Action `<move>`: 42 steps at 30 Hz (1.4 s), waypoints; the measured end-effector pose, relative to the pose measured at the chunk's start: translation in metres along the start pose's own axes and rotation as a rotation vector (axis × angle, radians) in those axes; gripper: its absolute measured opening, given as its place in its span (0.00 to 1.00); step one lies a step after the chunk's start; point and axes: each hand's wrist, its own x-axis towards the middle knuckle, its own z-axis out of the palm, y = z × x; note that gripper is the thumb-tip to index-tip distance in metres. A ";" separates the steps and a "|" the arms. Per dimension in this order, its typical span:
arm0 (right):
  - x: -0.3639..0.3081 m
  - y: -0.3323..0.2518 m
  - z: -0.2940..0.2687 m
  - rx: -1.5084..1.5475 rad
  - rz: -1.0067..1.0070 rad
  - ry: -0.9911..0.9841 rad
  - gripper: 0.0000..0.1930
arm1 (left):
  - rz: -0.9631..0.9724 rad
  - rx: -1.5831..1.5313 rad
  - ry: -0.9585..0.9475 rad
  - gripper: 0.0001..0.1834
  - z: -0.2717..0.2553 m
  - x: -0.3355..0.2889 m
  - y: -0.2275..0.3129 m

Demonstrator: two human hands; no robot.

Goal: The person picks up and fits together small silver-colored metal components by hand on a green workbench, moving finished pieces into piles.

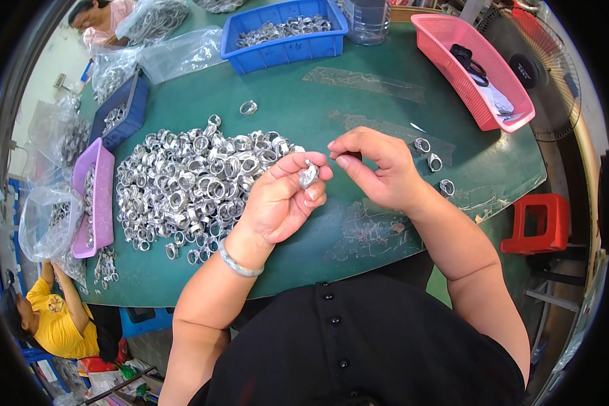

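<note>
Left hand (pixel 272 204) pinches a ring (pixel 309 176) over the table (pixel 287 98), seemingly to keep its face in view. Right hand (pixel 380 167) beside it, thumb and finger narrowly apart; cannot tell if anything is held. Pile (pixel 189 183) near left hand, probably for short reach.
</note>
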 end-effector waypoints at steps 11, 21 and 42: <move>0.002 -0.002 0.000 0.128 0.004 -0.226 0.17 | -0.139 0.176 0.159 0.13 0.009 0.000 0.003; 0.003 0.003 -0.001 -0.004 -0.106 -0.227 0.17 | -0.161 0.157 0.192 0.09 0.002 0.004 0.002; 0.003 0.000 0.003 -0.052 -0.120 -0.171 0.17 | -0.164 0.172 0.210 0.11 0.001 0.004 0.000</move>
